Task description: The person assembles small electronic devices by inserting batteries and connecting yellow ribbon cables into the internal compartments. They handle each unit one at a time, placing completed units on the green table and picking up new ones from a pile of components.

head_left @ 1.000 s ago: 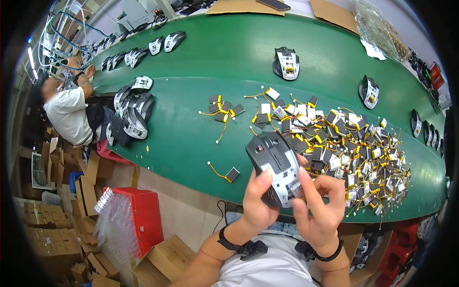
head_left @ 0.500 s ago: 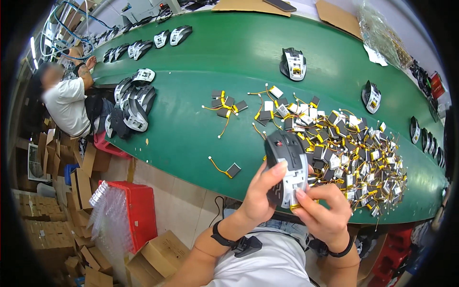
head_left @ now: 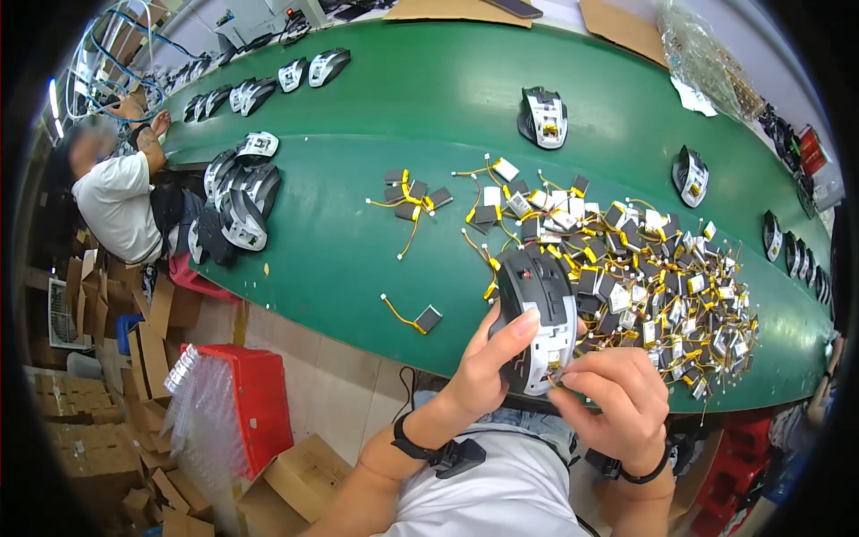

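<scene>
My left hand [head_left: 488,362] is wrapped round a computer mouse [head_left: 540,313], a black and white-grey shell without its full cover, held tilted above the table's near edge. The thumb lies along its pale side. At the mouse's near end, my right hand [head_left: 622,398] has thumb and forefinger pinched beside a small opening with a bit of yellow in it. What the fingertips hold there is too small to make out. Just beyond lies a big heap of small flat batteries [head_left: 617,298] with yellow tape, thin wires and white plugs. One loose battery [head_left: 428,319] lies to the left.
On the green table [head_left: 358,304] stand more mice: a cluster [head_left: 242,201] at the left, a row at the far left, one mouse [head_left: 543,118] at the back and several at the right. A co-worker [head_left: 121,192] sits at the left. A red crate [head_left: 255,403] and cardboard boxes stand below.
My right fingers have shifted from pressing on the mouse's near end to a pinch beside its opening, so more of the opening shows. The left hand still holds the mouse.
</scene>
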{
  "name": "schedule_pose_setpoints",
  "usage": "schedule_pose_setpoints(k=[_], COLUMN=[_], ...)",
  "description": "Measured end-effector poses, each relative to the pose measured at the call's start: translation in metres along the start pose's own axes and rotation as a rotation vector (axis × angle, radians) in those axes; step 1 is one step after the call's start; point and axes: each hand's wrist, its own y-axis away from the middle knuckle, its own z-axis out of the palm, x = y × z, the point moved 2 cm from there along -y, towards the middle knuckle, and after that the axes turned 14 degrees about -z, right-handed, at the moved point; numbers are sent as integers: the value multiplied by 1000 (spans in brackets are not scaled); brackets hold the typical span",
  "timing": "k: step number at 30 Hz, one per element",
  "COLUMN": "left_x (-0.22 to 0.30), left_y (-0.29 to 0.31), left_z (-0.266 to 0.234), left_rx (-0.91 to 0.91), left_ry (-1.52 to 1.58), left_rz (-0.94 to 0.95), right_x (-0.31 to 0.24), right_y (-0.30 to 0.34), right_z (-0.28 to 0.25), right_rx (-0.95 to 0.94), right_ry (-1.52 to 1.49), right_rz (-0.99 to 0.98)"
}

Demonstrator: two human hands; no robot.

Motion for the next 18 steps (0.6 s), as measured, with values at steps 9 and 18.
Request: schedule_pose_setpoints(k=[9,18], left_x=[3,5], left_y=[2,1], left_z=[2,3], left_rx=[80,201], left_ry=[-4,170], left_rz=[108,252], right_x=[-2,-13], right_y=[-3,-2], right_z=[9,31], right_rx=[29,101], right_ry=[45,189], right_rz=[-96,-11])
